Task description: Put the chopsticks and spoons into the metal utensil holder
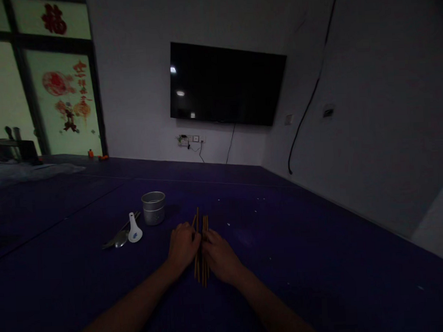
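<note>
Several brown wooden chopsticks (pixel 205 274) lie roughly parallel on the dark blue tabletop, pointing away from me, in two groups with a narrow gap. My left hand (pixel 181 245) is closed around the left group, its thumb along the inner side. From the other side, my right hand (pixel 220 256) curls its fingers on the right group. Both hands rest low at the table, almost touching. The fingers hide the chopsticks' middle parts; their far and near ends show.
Left of my hands stand a metal cup (pixel 153 210), a white soup spoon (pixel 135 232) and a metal spoon (pixel 121 238), with a dark slender utensil (pixel 111 243) beside it. Small white scraps dot the table (pixel 301 241) to the right. Clear plastic sheeting (pixel 31 173) lies far left.
</note>
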A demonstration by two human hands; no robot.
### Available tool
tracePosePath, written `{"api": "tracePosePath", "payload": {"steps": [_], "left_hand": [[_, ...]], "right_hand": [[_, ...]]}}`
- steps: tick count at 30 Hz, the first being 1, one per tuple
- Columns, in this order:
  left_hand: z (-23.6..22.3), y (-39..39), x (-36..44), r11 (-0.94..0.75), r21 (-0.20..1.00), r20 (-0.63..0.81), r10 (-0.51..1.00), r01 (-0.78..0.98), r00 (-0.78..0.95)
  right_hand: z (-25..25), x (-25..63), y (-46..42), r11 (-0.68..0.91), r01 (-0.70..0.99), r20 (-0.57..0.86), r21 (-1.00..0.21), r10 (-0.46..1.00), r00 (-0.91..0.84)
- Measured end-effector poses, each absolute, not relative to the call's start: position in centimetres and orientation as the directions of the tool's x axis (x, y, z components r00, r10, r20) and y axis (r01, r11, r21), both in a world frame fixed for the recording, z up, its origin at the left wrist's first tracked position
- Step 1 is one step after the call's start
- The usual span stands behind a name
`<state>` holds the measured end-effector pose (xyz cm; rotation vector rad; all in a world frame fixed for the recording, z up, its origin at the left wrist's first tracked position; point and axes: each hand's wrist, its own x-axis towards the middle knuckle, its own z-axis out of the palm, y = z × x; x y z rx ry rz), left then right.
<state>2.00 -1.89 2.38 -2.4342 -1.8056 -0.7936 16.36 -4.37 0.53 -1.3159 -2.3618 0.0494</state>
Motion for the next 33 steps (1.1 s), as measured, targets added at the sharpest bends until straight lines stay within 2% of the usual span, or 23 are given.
{"api": "tracePosePath", "payload": {"steps": [14,17,25,33], "left_hand": [[2.4,-1.8,1.9,-0.347,0.282,0.380,0.896,0.894,0.229],[2.3,-1.9,1.9,-0.359,0.257,0.362,0.897,0.897,0.255],[2.4,-2.4,2.2,-0.415,0.162,0.289,0.888,0.895,0.359],[2.6,-2.6,2.3,-0.416,0.136,0.252,0.892,0.899,0.375]], "right_hand": [[0.7,16.2,-4.4,0.518,0.810,0.367,-0.276,0.835,-0.409],[1.2,16.2,-4.4,0.506,0.809,0.401,-0.299,0.836,-0.375],[1.1,16.5,-4.2,0.408,0.848,0.364,-0.337,0.887,-0.283],[0.9,16.5,-4.5,0.423,0.854,0.329,-0.303,0.888,-0.323]]}}
